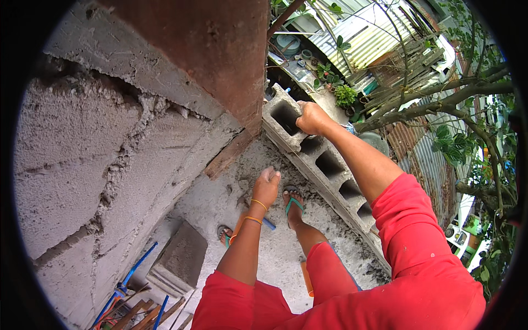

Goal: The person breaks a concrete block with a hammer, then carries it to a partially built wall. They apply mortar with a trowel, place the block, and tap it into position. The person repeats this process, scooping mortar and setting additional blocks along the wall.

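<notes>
Your right hand [312,117] is on the end block [297,138], just above the centre of the frame. Its fingers bend in against the upper edge, touching the concrete beside the first hollow; the fingertips are partly hidden, so you cannot tell how firmly they grip. Your left hand [266,188] hangs near the centre, apart from the block, its fingers folded in and the thumb against them. They look greyish at the tips, and whether they close on something small cannot be told. Two thin yellow-orange bands [253,219] circle that wrist.

The end block heads a row of blocks [339,178] slanting from upper centre to lower right, all coarse grey concrete with dark, roughly rectangular hollows facing up. The floor [192,206] below is pale and gritty, with dark crumbs along the foot of the row. At left, the wall [71,129] is rough and grainy, split by a deep crack with lumpy mortar ridges. A smooth reddish-brown panel [220,47] fills the top, left of centre. A grey squared block sits at lower left, near blue pipes [135,268] and wood strips [132,314]. Ribbed metal sheets [363,47] lie at upper right behind bare, knotty branches [448,102].
</notes>
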The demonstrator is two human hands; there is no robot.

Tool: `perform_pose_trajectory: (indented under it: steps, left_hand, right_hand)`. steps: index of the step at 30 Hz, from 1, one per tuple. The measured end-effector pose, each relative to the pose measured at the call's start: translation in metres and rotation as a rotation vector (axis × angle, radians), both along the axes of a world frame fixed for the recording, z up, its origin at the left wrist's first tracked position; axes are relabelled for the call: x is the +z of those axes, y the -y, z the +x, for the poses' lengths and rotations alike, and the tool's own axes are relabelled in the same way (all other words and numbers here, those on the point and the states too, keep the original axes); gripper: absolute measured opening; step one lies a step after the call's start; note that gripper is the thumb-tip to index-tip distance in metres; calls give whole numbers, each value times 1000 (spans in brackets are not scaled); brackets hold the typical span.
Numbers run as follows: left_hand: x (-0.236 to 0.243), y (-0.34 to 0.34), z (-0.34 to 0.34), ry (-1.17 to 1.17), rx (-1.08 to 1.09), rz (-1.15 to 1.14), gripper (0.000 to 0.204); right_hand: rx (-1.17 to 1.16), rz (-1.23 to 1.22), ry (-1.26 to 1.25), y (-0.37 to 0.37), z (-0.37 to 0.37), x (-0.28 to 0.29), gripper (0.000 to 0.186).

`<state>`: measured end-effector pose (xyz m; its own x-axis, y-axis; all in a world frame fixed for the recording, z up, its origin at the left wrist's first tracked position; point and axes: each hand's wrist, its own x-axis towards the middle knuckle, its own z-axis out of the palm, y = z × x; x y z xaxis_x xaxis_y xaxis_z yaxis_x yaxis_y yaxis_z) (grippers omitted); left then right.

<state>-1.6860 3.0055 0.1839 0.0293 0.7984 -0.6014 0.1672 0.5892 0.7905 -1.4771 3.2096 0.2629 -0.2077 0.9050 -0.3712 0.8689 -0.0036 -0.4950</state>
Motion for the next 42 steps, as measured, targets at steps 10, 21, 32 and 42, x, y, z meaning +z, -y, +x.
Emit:
perform_pose_trajectory:
  steps: [10,21,32,42]
  left_hand:
    - [25,-52,37,187,222,1,82]
    - [25,-86,59,-2,222,194,61]
    - [6,-70,54,305,352,118,80]
    - [-89,-51,38,345,517,-267,68]
  right_hand:
    - [19,23,192,4,-8,-9,58]
    - [17,134,215,1,-10,-26,60]
    - [39,105,226,2,-12,-28,65]
    - [-60,-86,68,7,-9,-22,74]
